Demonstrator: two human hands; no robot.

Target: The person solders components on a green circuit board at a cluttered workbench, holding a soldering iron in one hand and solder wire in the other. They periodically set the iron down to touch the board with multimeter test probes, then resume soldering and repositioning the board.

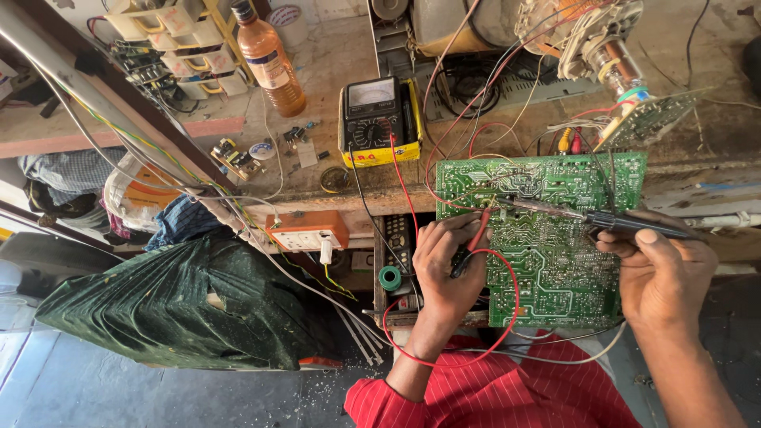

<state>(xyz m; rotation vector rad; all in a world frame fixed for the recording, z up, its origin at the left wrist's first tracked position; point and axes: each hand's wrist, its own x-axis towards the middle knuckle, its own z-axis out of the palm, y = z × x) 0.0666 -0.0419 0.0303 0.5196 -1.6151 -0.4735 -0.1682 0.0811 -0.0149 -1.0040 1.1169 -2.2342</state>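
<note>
A green circuit board (555, 261) lies solder side up in front of me, between my hands. My left hand (445, 265) grips its left edge and pinches a red meter probe (480, 230) against the board; the probe's red lead loops down over my lap. My right hand (662, 277) is shut on a black-handled soldering iron (626, 224), whose metal tip (523, 204) rests on the board's upper left area.
A yellow-cased analog multimeter (379, 120) stands on the bench behind the board. An amber bottle (271, 59), an orange socket box (307, 231), a green solder reel (389, 277) and tangled wires lie around. A dark green cloth-covered bundle (190, 305) sits at left.
</note>
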